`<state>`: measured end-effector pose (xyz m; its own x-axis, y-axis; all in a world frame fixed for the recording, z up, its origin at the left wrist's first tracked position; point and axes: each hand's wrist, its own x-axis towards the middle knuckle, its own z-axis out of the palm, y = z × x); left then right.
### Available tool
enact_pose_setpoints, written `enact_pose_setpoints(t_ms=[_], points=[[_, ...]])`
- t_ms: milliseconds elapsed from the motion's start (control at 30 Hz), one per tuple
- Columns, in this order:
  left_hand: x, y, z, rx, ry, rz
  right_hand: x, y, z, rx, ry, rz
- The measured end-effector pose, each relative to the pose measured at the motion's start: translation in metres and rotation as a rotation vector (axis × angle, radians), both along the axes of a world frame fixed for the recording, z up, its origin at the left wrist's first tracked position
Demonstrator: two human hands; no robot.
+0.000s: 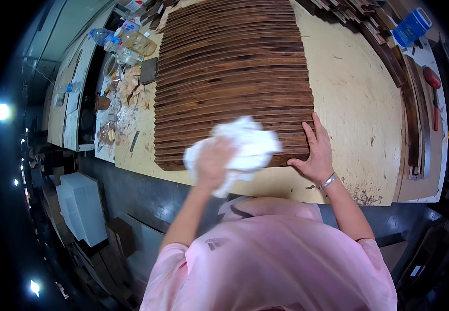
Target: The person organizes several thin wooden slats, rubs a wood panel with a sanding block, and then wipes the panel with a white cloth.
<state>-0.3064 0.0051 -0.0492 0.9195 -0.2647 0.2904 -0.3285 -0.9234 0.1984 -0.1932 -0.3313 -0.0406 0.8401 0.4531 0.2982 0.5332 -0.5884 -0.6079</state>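
Observation:
A dark brown slatted wooden panel (229, 83) with ridges running across lies flat on the pale worktable (356, 103). My left hand (215, 160), smeared by motion, presses a crumpled white cloth (253, 145) onto the panel's near edge, left of its middle. The cloth spreads out beyond the fingers and hangs a little past the edge. At the panel's near right corner rests my right hand (317, 155), thumb and fingers apart along the side, holding nothing. A silvery bracelet (329, 180) circles that wrist.
Left of the panel are plastic bottles (137, 42), crumpled brown paper (130, 87) and a dark block (148, 71). Dark wooden strips (374, 44) lie at the far right, near a blue tub (412, 27) and a red-handled tool (431, 78). A white box (82, 205) stands below left.

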Motion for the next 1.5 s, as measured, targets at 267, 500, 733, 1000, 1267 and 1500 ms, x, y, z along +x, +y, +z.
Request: enact_pose_setpoints(t_ms=[267,500,733,1000,1267,1500], points=[[-0.035,0.09,0.024,-0.477,0.063,0.867,-0.001,0.004,-0.012,0.102,-0.041,0.019],[-0.028,0.079,0.0,-0.195,0.027,0.363,-0.003,0.006,-0.012,0.118,-0.049,0.01],[0.011,-0.012,0.002,-0.214,-0.09,0.537,-0.003,0.011,-0.015,0.152,-0.074,0.006],[0.027,-0.032,0.027,-0.294,0.038,0.099,-0.005,0.006,-0.014,0.107,-0.064,0.004],[0.031,-0.059,0.007,-0.248,-0.128,0.338,-0.007,0.007,-0.014,0.147,-0.032,-0.015],[0.079,-0.098,0.054,-0.806,0.442,-0.025,-0.005,0.003,-0.009,0.631,0.588,-0.013]])
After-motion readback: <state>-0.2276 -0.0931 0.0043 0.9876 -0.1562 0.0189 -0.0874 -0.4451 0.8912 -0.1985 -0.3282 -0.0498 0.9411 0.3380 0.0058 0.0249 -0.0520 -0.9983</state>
